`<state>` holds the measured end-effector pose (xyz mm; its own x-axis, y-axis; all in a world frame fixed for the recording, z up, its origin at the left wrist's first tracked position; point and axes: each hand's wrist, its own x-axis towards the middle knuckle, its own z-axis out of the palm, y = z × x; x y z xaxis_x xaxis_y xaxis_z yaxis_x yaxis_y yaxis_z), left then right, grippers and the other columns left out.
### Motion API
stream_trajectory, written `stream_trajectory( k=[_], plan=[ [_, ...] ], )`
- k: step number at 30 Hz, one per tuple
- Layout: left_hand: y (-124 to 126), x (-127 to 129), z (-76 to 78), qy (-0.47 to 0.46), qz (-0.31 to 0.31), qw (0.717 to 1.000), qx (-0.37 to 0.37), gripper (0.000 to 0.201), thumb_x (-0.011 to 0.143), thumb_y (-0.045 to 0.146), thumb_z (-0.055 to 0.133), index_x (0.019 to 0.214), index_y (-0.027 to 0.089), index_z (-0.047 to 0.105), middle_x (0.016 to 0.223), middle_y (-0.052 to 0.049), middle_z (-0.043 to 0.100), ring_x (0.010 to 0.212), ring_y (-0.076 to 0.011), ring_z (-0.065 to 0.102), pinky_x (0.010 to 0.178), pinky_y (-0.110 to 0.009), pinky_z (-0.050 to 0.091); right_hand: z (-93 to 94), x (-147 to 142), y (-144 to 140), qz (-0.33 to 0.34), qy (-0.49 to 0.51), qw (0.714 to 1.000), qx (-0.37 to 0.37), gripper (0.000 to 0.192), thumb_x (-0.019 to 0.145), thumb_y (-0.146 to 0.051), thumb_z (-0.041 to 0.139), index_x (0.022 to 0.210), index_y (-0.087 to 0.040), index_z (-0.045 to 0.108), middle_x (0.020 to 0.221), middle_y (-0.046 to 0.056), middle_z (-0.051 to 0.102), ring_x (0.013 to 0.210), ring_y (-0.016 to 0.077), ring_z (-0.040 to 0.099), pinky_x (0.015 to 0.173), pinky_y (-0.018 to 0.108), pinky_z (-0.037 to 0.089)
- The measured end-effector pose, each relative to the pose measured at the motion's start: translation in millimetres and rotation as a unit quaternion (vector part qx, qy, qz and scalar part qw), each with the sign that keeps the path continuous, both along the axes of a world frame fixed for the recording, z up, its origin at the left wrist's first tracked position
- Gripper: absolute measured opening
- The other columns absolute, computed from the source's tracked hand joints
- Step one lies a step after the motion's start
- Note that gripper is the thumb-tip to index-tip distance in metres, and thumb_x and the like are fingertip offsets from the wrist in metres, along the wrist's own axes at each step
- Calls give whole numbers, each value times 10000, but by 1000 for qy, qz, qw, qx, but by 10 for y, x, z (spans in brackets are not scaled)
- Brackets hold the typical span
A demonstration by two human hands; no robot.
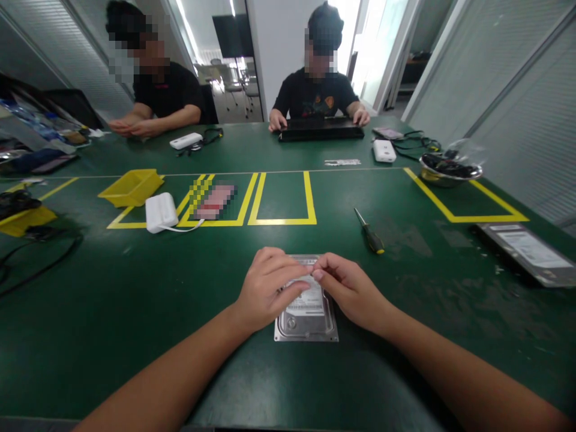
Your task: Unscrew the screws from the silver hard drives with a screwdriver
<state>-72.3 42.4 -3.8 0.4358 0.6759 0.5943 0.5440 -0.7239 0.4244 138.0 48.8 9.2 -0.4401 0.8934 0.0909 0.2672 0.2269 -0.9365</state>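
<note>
A silver hard disk drive (307, 330) with a white label lies flat on the green table in front of me. Over its left side is my left hand (272, 288), fingers stretched out and thumb apart. My right hand (348, 291) is above the drive's upper right part, its thumb and index finger pinched together. Whatever sits in that pinch, if anything, is too small to make out. The fingertips of both hands come close together over the label. Beyond my right hand lies a screwdriver (371, 237) with a dark and yellow handle.
Another hard drive (531, 252) lies at the right. A white power bank (161, 212) is cabled to a pixelated phone (216, 203) near a yellow bin (134, 187). A metal bowl (450, 171) holds dark parts. Two people sit across the table, one with hands on a black flat device (321, 129).
</note>
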Motion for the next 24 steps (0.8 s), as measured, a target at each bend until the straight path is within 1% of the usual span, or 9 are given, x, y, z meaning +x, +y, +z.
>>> stream_trajectory(
  k=[4, 8, 12, 16, 18, 20, 22, 23, 24],
  plan=[
    [-37, 116, -7, -51, -5, 998, 40, 125, 897, 214, 667, 1011, 237, 712, 934, 11, 750, 875, -173, 593, 838, -359, 472, -11, 0, -13, 17, 51, 998, -31, 226, 937, -362, 535, 817, -175, 577, 750, -11, 537, 696, 116, 478, 640, 254, 395],
    [-39, 163, -22, -71, 21, 995, 65, 95, 879, 184, 688, 963, 214, 720, 882, 6, 752, 830, -173, 580, 790, -352, 460, -24, -1, -28, 14, 69, 997, -41, 238, 921, -373, 565, 810, -166, 600, 742, -11, 543, 693, 112, 478, 640, 251, 393],
    [-57, 177, -16, -14, 52, 991, 122, 142, 858, 172, 704, 994, 212, 708, 888, 2, 752, 845, -192, 578, 796, -379, 431, -21, -4, -32, 3, 99, 993, -70, 230, 905, -373, 587, 822, -163, 631, 757, 1, 585, 710, 119, 508, 660, 261, 416],
    [-62, 188, 28, 63, 96, 970, 215, 157, 837, 152, 710, 984, 204, 683, 858, 1, 749, 840, -211, 589, 773, -396, 382, -12, 9, -44, 8, 138, 982, -126, 212, 894, -361, 596, 854, -165, 666, 760, 5, 609, 725, 122, 532, 659, 259, 425],
    [-49, 189, 44, 86, 110, 963, 231, 118, 847, 162, 693, 955, 201, 666, 843, -3, 741, 833, -216, 588, 774, -406, 365, -21, 25, -49, 22, 152, 977, -149, 218, 902, -358, 580, 926, -166, 679, 792, 13, 633, 720, 123, 543, 658, 265, 434],
    [-30, 189, 47, 95, 118, 967, 203, 77, 870, 181, 658, 943, 202, 645, 857, -13, 727, 860, -226, 579, 796, -417, 360, -41, 54, -42, 24, 121, 986, -109, 231, 918, -348, 557, 991, -165, 678, 849, 28, 659, 743, 131, 567, 688, 282, 451],
    [-10, 193, 38, 96, 120, 979, 133, 28, 909, 207, 597, 923, 194, 618, 862, -29, 698, 874, -233, 555, 806, -418, 363, -63, 96, -17, 5, 14, 1000, 17, 225, 929, -315, 540, 1012, -158, 677, 891, 52, 666, 808, 155, 583, 748, 313, 460],
    [0, 198, 32, 94, 116, 985, 90, 59, 932, 220, 556, 914, 188, 602, 858, -37, 679, 866, -231, 538, 799, -412, 368, -70, 120, 0, -6, -60, 994, 96, 221, 929, -295, 536, 1017, -151, 679, 916, 68, 664, 854, 175, 582, 786, 334, 459],
    [10, 205, 26, 92, 110, 989, 47, 99, 954, 230, 513, 910, 181, 586, 855, -44, 658, 854, -226, 521, 787, -402, 373, -74, 144, 17, -11, -137, 976, 171, 222, 931, -282, 531, 1014, -145, 684, 938, 85, 660, 887, 193, 573, 813, 355, 455]
  ],
)
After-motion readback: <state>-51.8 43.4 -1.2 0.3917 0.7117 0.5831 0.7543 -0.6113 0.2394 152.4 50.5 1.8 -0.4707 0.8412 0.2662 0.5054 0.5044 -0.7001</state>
